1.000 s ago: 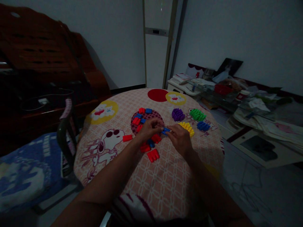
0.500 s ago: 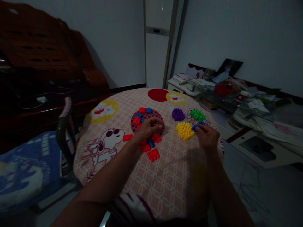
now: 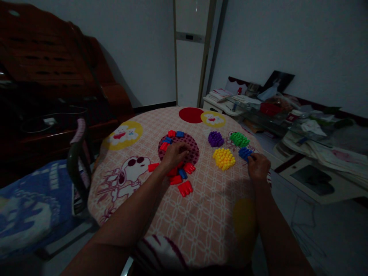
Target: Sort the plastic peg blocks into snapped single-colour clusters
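Note:
My left hand is over the dark red dotted circle, its fingers curled in; whether anything is inside them is hidden. Beneath and around it lie loose plastic toy blocks, among them a red block, a blue block and another red block. My right hand is at the table's right side, with its fingertips pinched at the right edge of a cluster of blue blocks. Beside that stand a yellow cluster, a green cluster and a purple cluster of knobbly pieces.
A patterned cloth covers the round table. To the left are a chair with a blue cushion and a wooden sofa. A cluttered glass-topped cabinet runs along the right wall. A tall white unit stands behind.
My right hand has moved right, away from the yellow cluster, and the blue cluster now shows beside it. My left hand has shifted slightly left, with its fingers more curled.

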The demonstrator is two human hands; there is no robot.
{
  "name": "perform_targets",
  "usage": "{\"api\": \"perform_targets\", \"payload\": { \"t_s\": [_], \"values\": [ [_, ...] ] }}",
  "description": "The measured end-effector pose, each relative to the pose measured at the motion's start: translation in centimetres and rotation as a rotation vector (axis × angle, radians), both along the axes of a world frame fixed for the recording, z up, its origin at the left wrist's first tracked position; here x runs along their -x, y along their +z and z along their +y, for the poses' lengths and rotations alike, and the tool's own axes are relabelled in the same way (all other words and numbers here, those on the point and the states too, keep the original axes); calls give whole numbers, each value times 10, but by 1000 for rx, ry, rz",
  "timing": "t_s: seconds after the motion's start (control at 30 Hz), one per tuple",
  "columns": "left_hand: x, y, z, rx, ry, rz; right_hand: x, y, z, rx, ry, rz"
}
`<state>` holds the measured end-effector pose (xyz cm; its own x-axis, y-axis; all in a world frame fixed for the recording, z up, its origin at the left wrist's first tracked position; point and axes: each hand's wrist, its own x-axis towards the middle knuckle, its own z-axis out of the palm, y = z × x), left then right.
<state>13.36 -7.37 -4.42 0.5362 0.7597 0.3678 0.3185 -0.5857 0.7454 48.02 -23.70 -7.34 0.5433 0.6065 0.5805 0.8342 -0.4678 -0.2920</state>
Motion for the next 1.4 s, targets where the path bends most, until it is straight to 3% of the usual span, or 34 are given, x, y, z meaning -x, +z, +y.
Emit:
{"api": "perform_targets", "payload": {
  "t_s": [0.2,0.3,0.37,0.5,0.57,0.7,0.83,1.0,1.13,1.27,1.4],
  "values": [
    [2,0,6,-154,180,55,-5,-7,-2,-40,-24,-41],
    [9,6,10,-179,183,120,0,-3,-7,-138,-35,-56],
    [19,14,10,-133,28,233,11,5,-10,-200,30,-57],
    [37,33,0,70,-439,475,50,27,-9,-268,296,-17],
    [37,37,-7,60,-490,576,71,34,-6,-288,403,2],
    [25,31,-16,-44,-449,704,100,38,2,-273,535,66],
    [22,25,-10,-30,-436,534,123,35,6,-245,668,217],
    [16,26,-14,304,-565,134,157,35,9,-164,851,576],
    [2,21,-26,382,-576,-23,175,33,12,-113,890,841],
    [-7,16,-29,374,-548,-61,164,30,7,-189,807,959],
    [-4,16,-23,317,-433,-102,107,33,-10,-401,517,832]
  ]
}}
